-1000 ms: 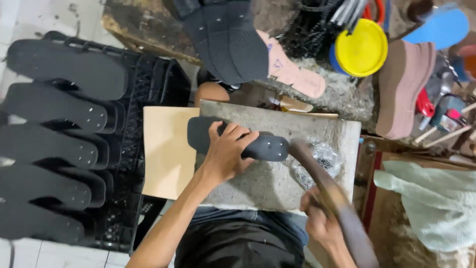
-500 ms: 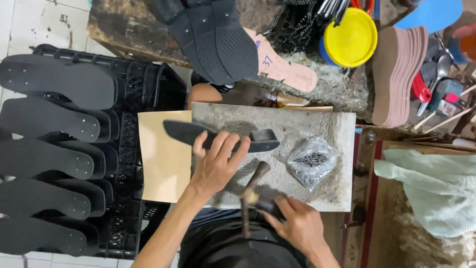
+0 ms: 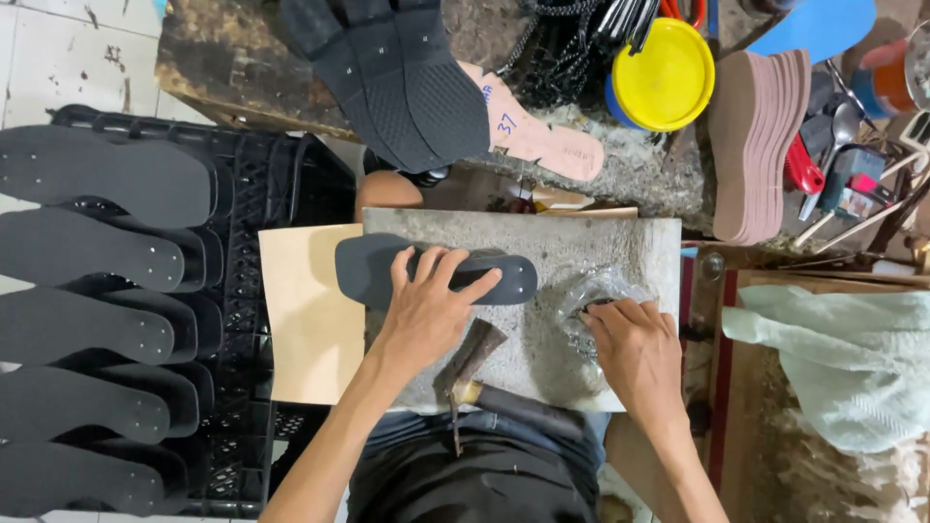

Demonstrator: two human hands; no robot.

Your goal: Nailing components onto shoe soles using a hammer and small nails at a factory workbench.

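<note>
Left hand (image 3: 426, 315) flat, fingers spread, pressing black sole (image 3: 436, 276) on stone slab (image 3: 620, 242). Right hand (image 3: 635, 349) fingers curled into clear plastic bag (image 3: 596, 291), contents unclear. Hammer (image 3: 475, 363) lying between. Black crate (image 3: 262, 194) holding stacked soles (image 3: 97, 252).

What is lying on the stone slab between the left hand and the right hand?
In the head view, a hammer lies on the slab between the left hand and right hand.

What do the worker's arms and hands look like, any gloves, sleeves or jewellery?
Both are bare. The left hand and the right hand wear no gloves, and no ring, watch or wristband shows on either. The forearms are uncovered as far as the picture reaches, with no sleeve edge in view. Below them, dark clothing and a strip of blue denim show at the person's lap.
</note>
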